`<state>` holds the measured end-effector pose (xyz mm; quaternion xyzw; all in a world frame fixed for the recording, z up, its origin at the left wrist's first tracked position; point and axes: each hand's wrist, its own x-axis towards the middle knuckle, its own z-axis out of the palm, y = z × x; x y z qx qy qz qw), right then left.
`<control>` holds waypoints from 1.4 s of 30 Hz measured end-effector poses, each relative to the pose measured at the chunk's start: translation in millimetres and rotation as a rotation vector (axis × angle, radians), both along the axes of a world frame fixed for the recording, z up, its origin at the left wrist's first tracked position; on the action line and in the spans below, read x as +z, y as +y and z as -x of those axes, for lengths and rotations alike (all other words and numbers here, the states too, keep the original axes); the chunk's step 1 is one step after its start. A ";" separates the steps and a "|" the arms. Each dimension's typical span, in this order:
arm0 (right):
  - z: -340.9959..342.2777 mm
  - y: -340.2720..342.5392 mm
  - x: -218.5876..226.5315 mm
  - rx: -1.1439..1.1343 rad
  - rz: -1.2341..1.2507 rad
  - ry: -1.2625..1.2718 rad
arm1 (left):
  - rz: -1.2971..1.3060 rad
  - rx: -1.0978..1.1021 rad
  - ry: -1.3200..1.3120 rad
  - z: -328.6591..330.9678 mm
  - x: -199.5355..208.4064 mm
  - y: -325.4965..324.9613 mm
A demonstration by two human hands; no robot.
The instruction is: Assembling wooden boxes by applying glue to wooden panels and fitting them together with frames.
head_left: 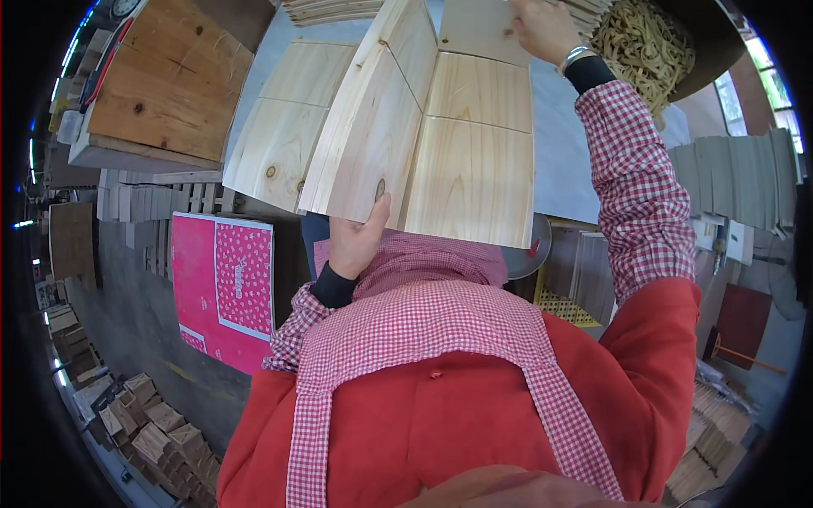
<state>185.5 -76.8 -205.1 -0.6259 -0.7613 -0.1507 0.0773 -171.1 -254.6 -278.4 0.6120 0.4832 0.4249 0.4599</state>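
My left hand [356,242] is closed round the near edge of a pale wooden panel [373,144], its thumb on the panel's face and its other fingers hidden underneath. That panel stands tilted up, with dark grooves across it and a knot near my thumb. To its right a second grooved panel [476,173] lies flat, and another pale panel [284,144] lies to its left. My right hand [546,32] reaches to the far end of the right-hand panel, with curled fingers partly cut off by the picture's top edge. What those fingers hold, if anything, cannot be made out.
A box [677,59] of tan looped bands stands at the far right of the pale table [569,161]. Thin wooden slats [330,10] lie at the back. A wooden crate [174,80] stands left, above a pink printed carton [222,279]. Stacked wooden pieces [161,432] fill the lower left.
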 end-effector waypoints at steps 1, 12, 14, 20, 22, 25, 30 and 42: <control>-0.6 0.6 1.1 0.004 0.003 -0.006 | -0.003 0.006 -0.008 -0.2 0.1 -0.3; -17.3 8.1 -9.2 0.229 -0.060 0.146 | 0.011 0.018 -0.015 1.4 -0.8 -3.1; -23.7 8.0 -12.5 0.576 -0.233 0.422 | -0.015 -0.003 0.003 -0.3 1.0 -2.3; 3.1 0.5 -3.7 -0.021 0.031 0.102 | -0.014 0.002 0.013 -8.0 -3.8 -15.6; 4.0 -1.5 -13.5 -0.037 -0.025 0.104 | -0.046 -0.009 0.084 -8.4 -8.5 -20.4; -40.7 15.6 -57.0 0.320 -0.342 0.398 | -0.115 -0.065 0.151 -12.2 -4.2 -22.6; 8.8 -15.9 -1.9 -0.058 -0.030 0.124 | -0.197 -0.072 0.235 -9.2 -11.5 -29.4; -1.8 -8.2 -19.4 -0.080 -0.053 0.191 | -0.266 -0.112 0.360 -4.5 -16.4 -31.3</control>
